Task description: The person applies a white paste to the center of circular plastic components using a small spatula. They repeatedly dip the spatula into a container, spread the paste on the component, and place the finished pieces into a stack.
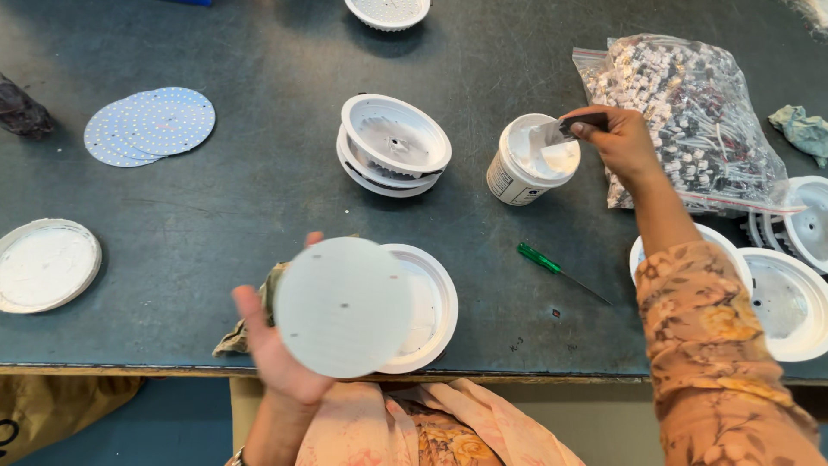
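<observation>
My left hand holds a round white disc up near the table's front edge, over a white round housing. My right hand grips a small flat scraper whose tip dips into white paste in a small white tub. Two stacked white housings stand left of the tub.
A green-handled screwdriver lies on the dark table. A clear bag of small connectors sits at the right, with more white housings below it. Two white dotted round boards and a white lid lie at the left. A rag lies under my left hand.
</observation>
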